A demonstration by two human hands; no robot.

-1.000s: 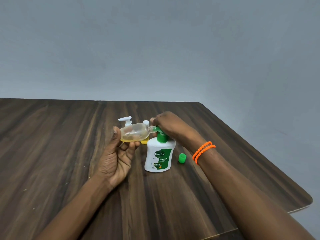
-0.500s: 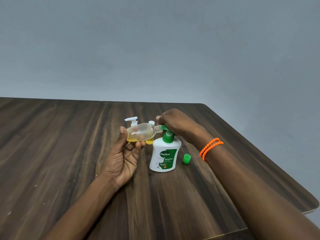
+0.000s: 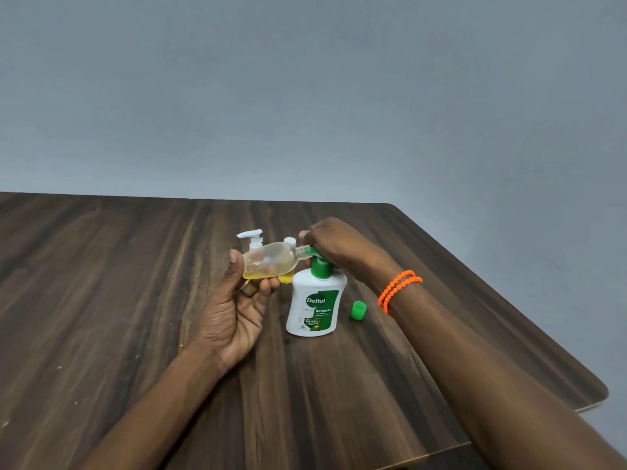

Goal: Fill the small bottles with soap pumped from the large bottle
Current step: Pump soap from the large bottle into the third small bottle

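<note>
Head view, left to right: the left hand (image 3: 234, 310) holds the small bottle (image 3: 271, 262) on its side at frame centre, neck pointing right into the green nozzle (image 3: 309, 250) of the large bottle (image 3: 314, 305), whose pump the right hand (image 3: 334, 244) covers with curled fingers.

Plain indoor room, kind not determinable: dark wood-grain laminate table with rounded corner (image 3: 509, 283) from 9 to 4 o'clock; bare matte grey-blue wall (image 3: 305, 96) at 12 o'clock.
</note>
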